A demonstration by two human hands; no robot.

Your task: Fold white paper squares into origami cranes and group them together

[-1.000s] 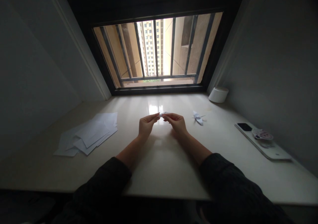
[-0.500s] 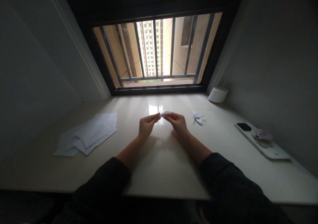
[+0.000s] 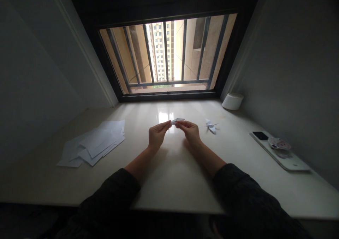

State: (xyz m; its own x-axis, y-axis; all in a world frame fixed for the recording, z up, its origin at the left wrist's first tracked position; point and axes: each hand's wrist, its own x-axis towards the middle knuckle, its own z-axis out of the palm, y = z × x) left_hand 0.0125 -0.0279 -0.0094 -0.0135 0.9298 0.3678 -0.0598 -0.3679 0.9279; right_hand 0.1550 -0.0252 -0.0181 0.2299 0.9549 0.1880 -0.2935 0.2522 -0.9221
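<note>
Between my two hands, a small piece of folded white paper [image 3: 178, 120] is held just above the pale sill-like surface. My left hand [image 3: 158, 133] pinches its near left end between thumb and fingers. The fingers of my right hand [image 3: 189, 130] close on its right side, covering part of the lower edge. The paper's far tip slants to the right past the fingers; its exact folds are too small to make out. To the right of my right hand lies a folded white paper crane [image 3: 211, 126], touched by neither hand.
Loose white sheets of paper [image 3: 99, 140] lie overlapping on the left. At the right are a phone [image 3: 291, 163] with a round grip on its back and a white cylindrical object [image 3: 232, 101] by the wall. A dark-framed barred window [image 3: 169, 97] closes off the far side.
My right hand's fingers have shifted slightly right along the folded paper, so more of it shows. My left hand keeps its pinch almost unmoved.
</note>
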